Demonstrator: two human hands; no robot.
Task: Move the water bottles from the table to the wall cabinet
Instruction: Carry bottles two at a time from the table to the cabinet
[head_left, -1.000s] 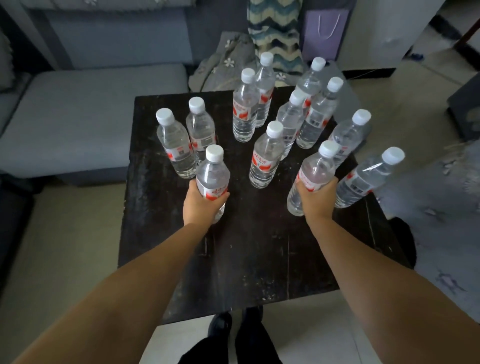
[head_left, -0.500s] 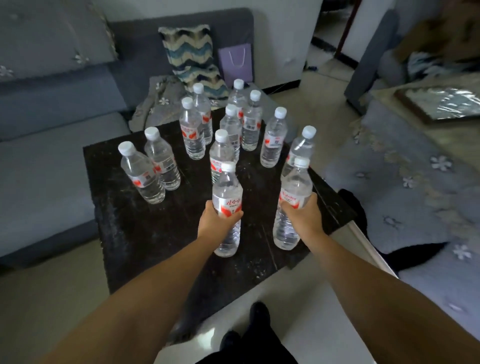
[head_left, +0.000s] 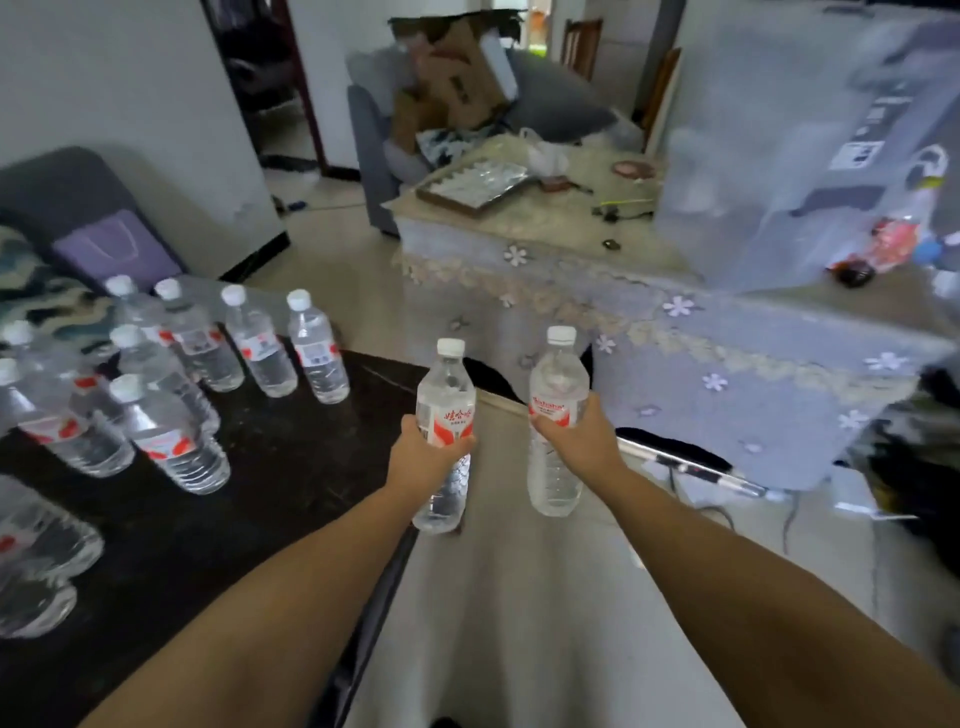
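Left hand fingers wrapping tight round labelled waist of clear plastic water bottle, holding it upright off black table's right edge. Right hand curling round second water bottle, upright over pale floor. Both bottles white-capped, red-labelled, ribbed below. More bottles standing on scuffed tabletop at left. Floral lace tablecloth draping beyond.

Showing red Chinese characters, reading as 娃哈哈, on the white-and-red label of the bottle in the left hand. Carrying the Latin brand word "Wahaha" in red on the label of the bottle in the right hand. Remaining too blurred to read on the other bottles' labels.
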